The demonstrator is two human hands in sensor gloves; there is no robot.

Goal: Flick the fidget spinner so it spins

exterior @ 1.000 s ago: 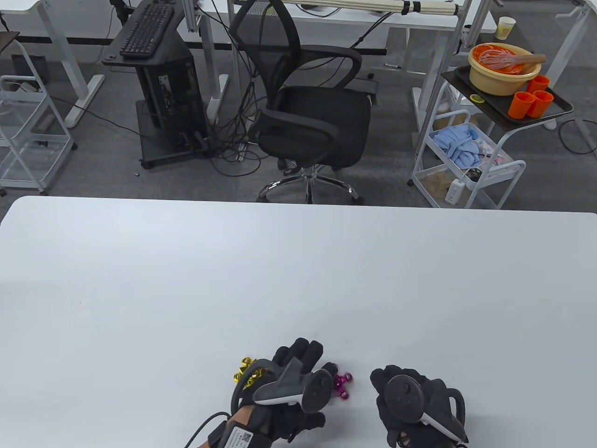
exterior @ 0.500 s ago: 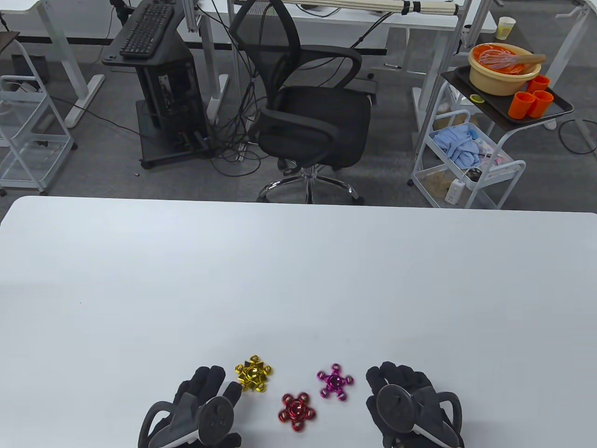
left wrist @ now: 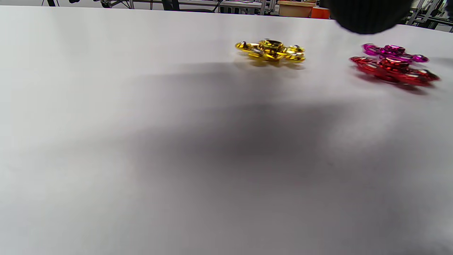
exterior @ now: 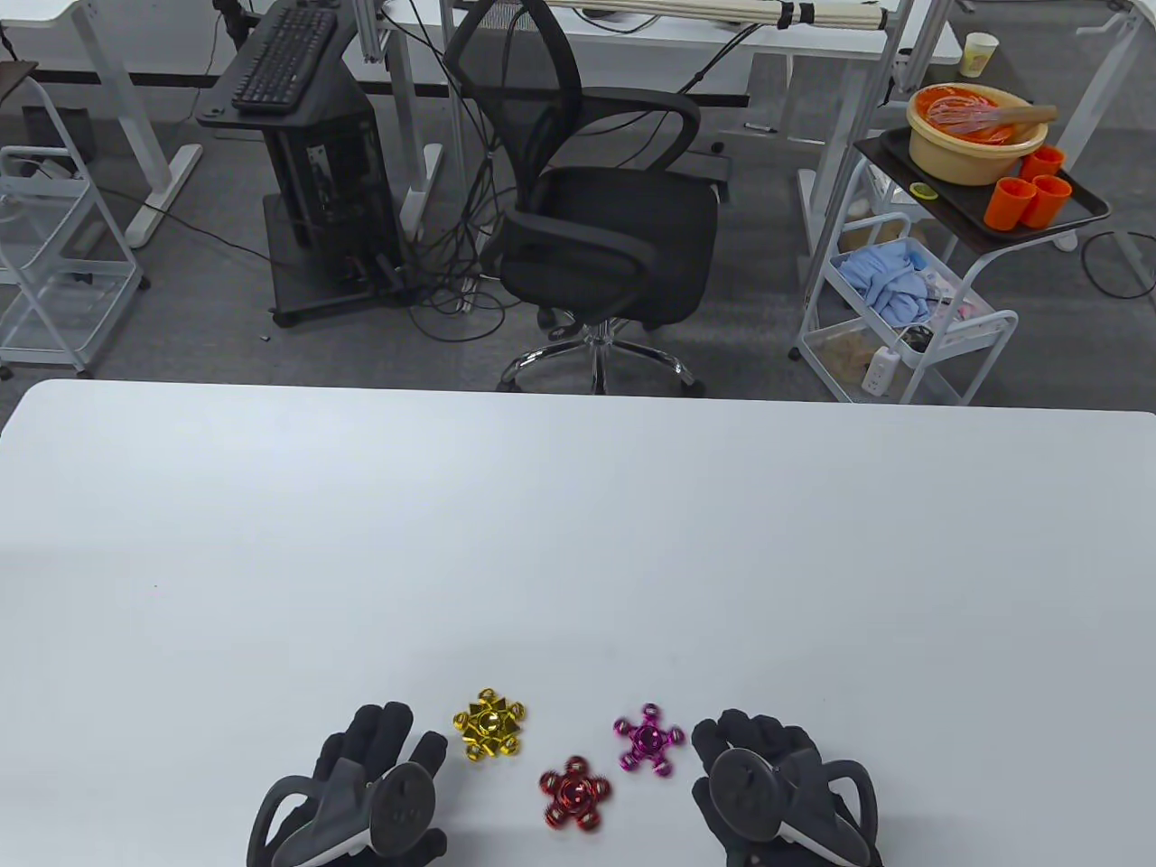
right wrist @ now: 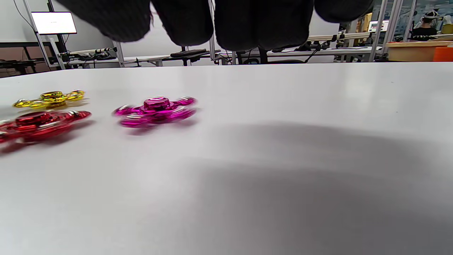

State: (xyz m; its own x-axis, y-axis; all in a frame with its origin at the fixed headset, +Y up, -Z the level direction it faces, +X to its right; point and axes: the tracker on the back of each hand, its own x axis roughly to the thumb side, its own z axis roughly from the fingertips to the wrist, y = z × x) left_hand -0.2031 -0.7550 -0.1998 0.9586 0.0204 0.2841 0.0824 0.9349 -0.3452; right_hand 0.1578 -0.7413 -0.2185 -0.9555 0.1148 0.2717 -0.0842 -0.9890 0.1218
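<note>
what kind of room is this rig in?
Likely an office-style lab: a white table faces an office chair, a keyboard on a PC stand, and a cart with a mixing bowl.

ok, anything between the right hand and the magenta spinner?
Nothing visible. The right hand sits just right of the magenta fidget spinner with only bare white table between them. The red fidget spinner and gold fidget spinner both lie further left, off that line.

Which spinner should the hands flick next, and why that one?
Probably the left hand should reach for the gold spinner. It lies closest to that hand's fingertips, and neither hand touches any spinner. The red spinner and pink spinner look blurred, perhaps turning.
</note>
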